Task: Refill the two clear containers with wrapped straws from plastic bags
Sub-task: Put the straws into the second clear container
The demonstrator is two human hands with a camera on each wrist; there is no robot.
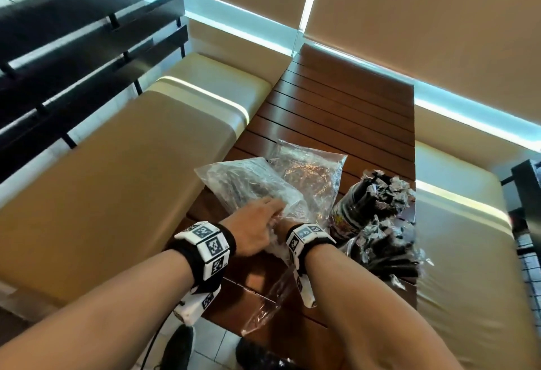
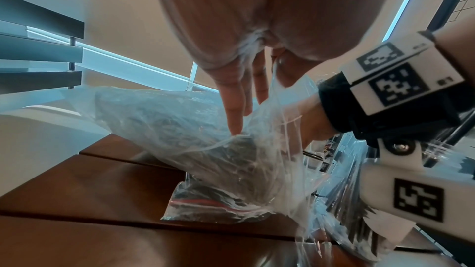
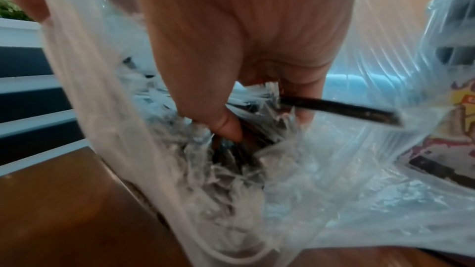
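Note:
On the wooden table lies a clear plastic bag [image 1: 246, 182] [image 2: 180, 129] [image 3: 334, 190] with black wrapped straws [image 3: 231, 170] in it. My left hand [image 1: 260, 217] [image 2: 259, 105] rests on the bag's mouth and pinches its film between thumb and fingers. My right hand [image 3: 257, 125] is inside the bag, hidden in the head view past the wrist. Its fingers curl round a bunch of straws, and one black straw [image 3: 334, 109] sticks out sideways. A second bag [image 1: 310, 170] lies behind. Two clear containers [image 1: 369, 200] [image 1: 386, 249] packed with wrapped straws stand to the right.
The slatted table [image 1: 336, 106] runs between two beige cushioned benches [image 1: 117, 179] [image 1: 468, 252]. A flat piece of clear plastic [image 1: 263, 311] hangs over the table's near edge under my right forearm. Dark horizontal slats [image 1: 73, 47] line the left side.

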